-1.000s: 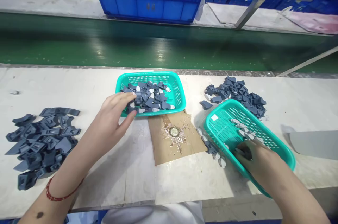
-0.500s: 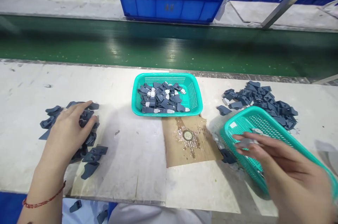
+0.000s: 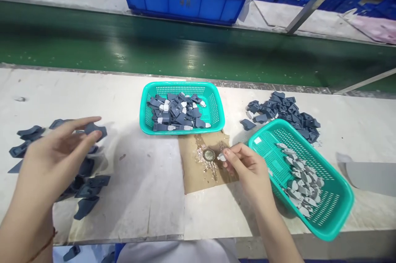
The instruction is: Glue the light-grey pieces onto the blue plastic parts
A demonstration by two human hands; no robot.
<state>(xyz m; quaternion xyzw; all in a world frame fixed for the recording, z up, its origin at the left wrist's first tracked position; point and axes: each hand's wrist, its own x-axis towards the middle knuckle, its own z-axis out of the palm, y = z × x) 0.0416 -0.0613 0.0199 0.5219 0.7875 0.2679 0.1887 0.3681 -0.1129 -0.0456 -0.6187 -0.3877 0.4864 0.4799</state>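
My left hand (image 3: 58, 151) pinches a dark blue-grey plastic part (image 3: 95, 130) between thumb and fingers, above a loose group of similar parts (image 3: 88, 186) on the left of the table. A small light-grey plastic piece (image 3: 222, 157) is gripped by the fingertips of my right hand (image 3: 247, 166), over a brown cardboard sheet (image 3: 194, 176). Just left of that piece, a round disc (image 3: 209, 155) ringed by shiny, wet-looking spatter sits on the cardboard. Many light-grey pieces (image 3: 305, 184) lie in the right green basket (image 3: 332, 226), beside my right hand.
A second green basket (image 3: 221, 120) at the middle holds dark parts, several with light-grey pieces attached. Another pile of dark parts (image 3: 287, 110) lies behind the right basket. Beyond the table run a green belt (image 3: 154, 52) and a large blue crate (image 3: 185, 1).
My right hand has moved left from over the right basket to the cardboard, carrying the light-grey piece. My left hand has lifted a dark part from the group. The view has shifted slightly.
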